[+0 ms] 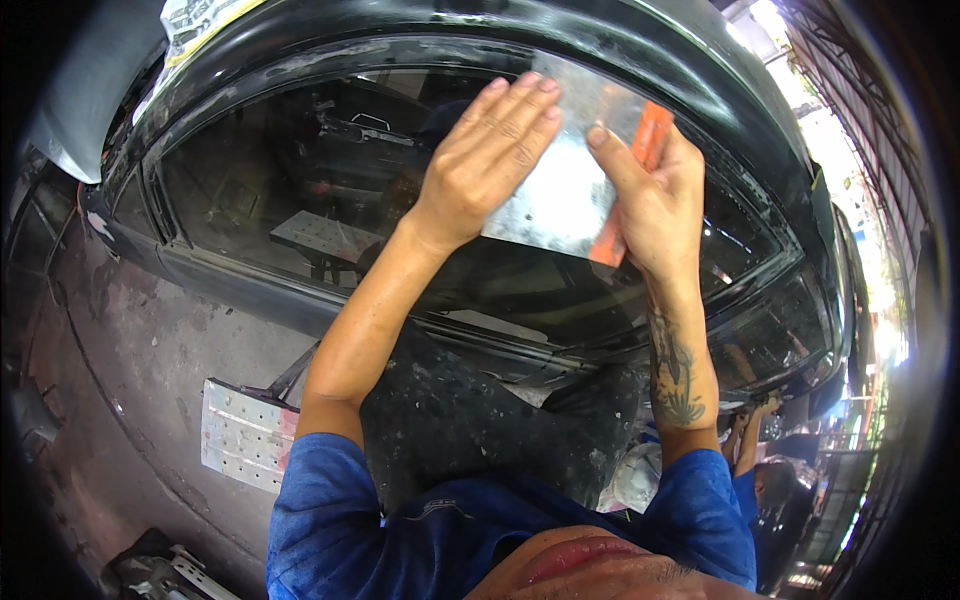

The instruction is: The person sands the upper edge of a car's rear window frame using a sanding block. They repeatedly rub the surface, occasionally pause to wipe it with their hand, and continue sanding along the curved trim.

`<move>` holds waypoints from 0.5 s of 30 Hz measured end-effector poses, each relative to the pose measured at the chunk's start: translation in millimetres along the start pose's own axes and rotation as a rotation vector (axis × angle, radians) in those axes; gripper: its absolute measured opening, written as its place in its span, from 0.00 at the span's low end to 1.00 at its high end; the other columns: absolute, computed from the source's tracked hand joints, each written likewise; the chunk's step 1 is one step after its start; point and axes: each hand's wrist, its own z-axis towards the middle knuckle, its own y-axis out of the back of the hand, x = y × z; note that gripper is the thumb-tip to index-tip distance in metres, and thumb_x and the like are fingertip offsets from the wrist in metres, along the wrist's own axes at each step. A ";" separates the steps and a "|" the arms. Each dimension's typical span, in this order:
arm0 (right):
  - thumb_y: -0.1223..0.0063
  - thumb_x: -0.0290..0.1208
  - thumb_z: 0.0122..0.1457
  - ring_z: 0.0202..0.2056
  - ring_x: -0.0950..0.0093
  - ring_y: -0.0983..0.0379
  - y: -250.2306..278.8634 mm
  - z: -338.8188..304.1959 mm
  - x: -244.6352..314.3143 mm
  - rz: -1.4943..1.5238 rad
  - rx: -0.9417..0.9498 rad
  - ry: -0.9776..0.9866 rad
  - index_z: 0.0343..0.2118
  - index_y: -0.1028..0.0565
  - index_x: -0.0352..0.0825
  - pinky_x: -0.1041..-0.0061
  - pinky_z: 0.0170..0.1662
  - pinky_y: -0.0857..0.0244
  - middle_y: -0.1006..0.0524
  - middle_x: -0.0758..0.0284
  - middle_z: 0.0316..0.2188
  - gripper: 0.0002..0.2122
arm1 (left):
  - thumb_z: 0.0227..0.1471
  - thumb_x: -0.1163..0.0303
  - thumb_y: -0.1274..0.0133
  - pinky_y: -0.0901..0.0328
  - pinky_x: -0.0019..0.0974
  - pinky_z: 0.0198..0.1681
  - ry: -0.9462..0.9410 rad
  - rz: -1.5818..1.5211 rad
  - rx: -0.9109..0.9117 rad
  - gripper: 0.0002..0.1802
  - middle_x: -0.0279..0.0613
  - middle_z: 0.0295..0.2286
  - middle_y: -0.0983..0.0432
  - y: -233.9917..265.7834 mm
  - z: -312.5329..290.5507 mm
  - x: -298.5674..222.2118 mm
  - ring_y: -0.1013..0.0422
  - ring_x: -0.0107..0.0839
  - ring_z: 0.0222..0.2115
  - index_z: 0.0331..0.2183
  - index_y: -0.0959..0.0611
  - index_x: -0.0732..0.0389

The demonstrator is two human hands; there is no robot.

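A flat, shiny metal plate point(565, 195) with an orange strip point(607, 246) along its right side is held up in front of a car's side window. My right hand point(668, 205) grips it at the orange strip, thumb lying on the metal face. On the plate's left edge rests my left hand point(475, 180), back turned up, with fingers stretched out and close together; its thumb is hidden. Behind the plate is the dark window point(250, 185) of a black car, whose roof edge point(340, 22) has dull, scuffed patches.
A perforated metal step point(235, 435) stands on the stained concrete floor point(160, 350) at left. White and yellow sheeting point(200, 25) lies on the car at upper left. Another person's arm point(747, 445) shows at lower right beside the car.
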 end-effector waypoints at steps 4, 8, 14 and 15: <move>0.43 0.20 0.60 0.34 0.82 0.24 -9.5 -1.0 1.2 -0.032 0.010 0.015 0.41 0.22 0.25 0.79 0.39 0.29 0.18 0.66 0.34 0.08 | 0.55 0.76 0.46 0.37 0.50 0.62 0.022 -0.011 0.014 0.20 0.49 0.53 0.23 7.4 -3.6 4.4 0.29 0.45 0.57 0.50 0.18 0.65; 0.43 0.20 0.60 0.33 0.82 0.24 -16.0 1.2 2.8 -0.036 0.005 -0.019 0.42 0.22 0.24 0.79 0.39 0.29 0.17 0.65 0.34 0.09 | 0.55 0.75 0.46 0.37 0.50 0.62 0.012 0.004 -0.006 0.20 0.50 0.53 0.24 11.9 -5.5 8.3 0.30 0.45 0.57 0.50 0.18 0.65; 0.43 0.20 0.60 0.32 0.83 0.25 -28.2 3.9 1.9 -0.128 0.082 0.094 0.39 0.23 0.25 0.80 0.37 0.30 0.18 0.66 0.33 0.06 | 0.54 0.76 0.46 0.37 0.50 0.61 0.054 0.020 -0.069 0.18 0.52 0.51 0.22 22.4 -6.8 14.4 0.28 0.46 0.56 0.48 0.17 0.68; 0.43 0.20 0.60 0.32 0.83 0.25 -29.8 3.3 2.0 -0.103 0.051 0.048 0.39 0.23 0.25 0.81 0.36 0.30 0.18 0.66 0.33 0.06 | 0.54 0.76 0.46 0.37 0.49 0.62 0.048 0.025 -0.063 0.18 0.52 0.51 0.22 23.6 -6.9 15.3 0.27 0.46 0.55 0.48 0.17 0.68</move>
